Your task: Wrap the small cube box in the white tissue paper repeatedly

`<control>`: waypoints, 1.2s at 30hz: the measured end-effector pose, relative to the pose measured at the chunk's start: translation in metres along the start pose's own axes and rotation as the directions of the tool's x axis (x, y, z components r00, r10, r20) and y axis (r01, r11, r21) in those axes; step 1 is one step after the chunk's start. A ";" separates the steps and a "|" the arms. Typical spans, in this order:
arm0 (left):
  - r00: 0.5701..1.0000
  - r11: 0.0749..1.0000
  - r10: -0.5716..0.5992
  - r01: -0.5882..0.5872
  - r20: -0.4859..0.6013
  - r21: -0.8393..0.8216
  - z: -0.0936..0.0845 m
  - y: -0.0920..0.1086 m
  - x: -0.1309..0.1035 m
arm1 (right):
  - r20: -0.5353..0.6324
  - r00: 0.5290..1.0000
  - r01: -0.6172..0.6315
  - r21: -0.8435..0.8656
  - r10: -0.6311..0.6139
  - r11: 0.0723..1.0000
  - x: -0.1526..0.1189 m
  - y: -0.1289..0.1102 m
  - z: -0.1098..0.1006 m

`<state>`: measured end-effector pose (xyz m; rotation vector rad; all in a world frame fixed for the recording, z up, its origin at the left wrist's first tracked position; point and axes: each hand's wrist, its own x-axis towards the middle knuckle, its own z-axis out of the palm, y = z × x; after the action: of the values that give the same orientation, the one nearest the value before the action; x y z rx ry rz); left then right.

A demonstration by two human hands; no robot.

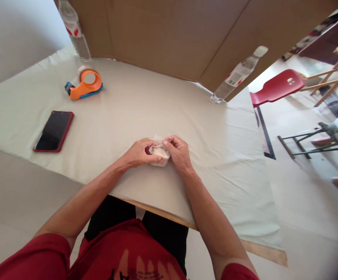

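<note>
Near the front of the cloth-covered table, a small whitish packet (161,153) in thin, see-through wrapping sits between my two hands. My left hand (142,152) is closed around its left side, thumb along the near edge and fingers behind. At the upper right, my right hand (178,152) pinches a bit of the wrapping between thumb and forefinger. What lies inside the wrapping is too small and pale to make out.
An orange and blue tape dispenser (89,83) and a red-cased phone (54,131) lie to the left. Water bottles, one at left (74,33) and one at right (237,76), stand by a cardboard panel (163,35) at the back. A red chair (280,87) is beyond the table.
</note>
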<state>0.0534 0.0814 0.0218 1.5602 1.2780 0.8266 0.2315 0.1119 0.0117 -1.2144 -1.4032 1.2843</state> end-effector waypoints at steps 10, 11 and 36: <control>0.998 0.999 0.048 -0.048 -0.040 0.016 -0.001 -0.004 -0.003 | -0.072 0.965 0.221 -0.301 -0.253 0.928 -0.012 -0.001 0.008; 0.999 0.999 0.039 -0.040 -0.026 -0.036 0.000 -0.005 -0.003 | -0.065 0.967 0.217 -0.293 -0.246 0.931 -0.012 -0.001 0.008; 0.994 0.960 0.000 0.030 0.107 -0.278 -0.006 -0.005 0.001 | 0.017 0.996 0.084 -0.056 -0.083 0.995 -0.001 -0.009 0.007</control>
<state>0.0467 0.0835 0.0186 1.3481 1.0457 0.8619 0.2238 0.1095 0.0201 -1.1735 -1.4941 1.2049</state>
